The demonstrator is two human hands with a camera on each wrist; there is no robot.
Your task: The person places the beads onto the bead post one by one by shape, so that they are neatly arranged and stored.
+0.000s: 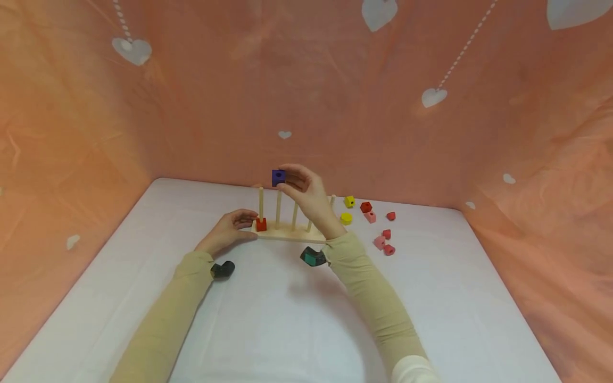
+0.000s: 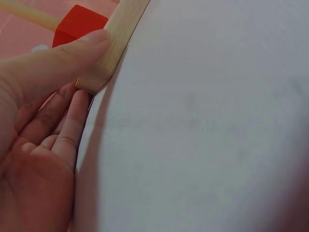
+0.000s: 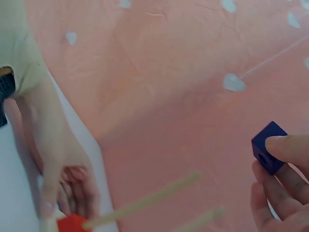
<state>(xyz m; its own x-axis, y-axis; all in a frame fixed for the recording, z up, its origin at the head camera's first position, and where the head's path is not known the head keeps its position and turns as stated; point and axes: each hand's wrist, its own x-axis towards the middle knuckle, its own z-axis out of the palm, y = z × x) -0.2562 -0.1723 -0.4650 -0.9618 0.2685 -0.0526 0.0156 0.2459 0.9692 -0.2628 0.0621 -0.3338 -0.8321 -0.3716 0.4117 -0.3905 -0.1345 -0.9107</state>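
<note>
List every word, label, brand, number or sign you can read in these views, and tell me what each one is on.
No text can be read in any view.
Blue block, red block, wooden peg stand: no lettering shows.
Backdrop: white hearts and dotted lines, a pattern without words.
Dark device at the left wrist: too small and blurred to tell if it is marked.
</note>
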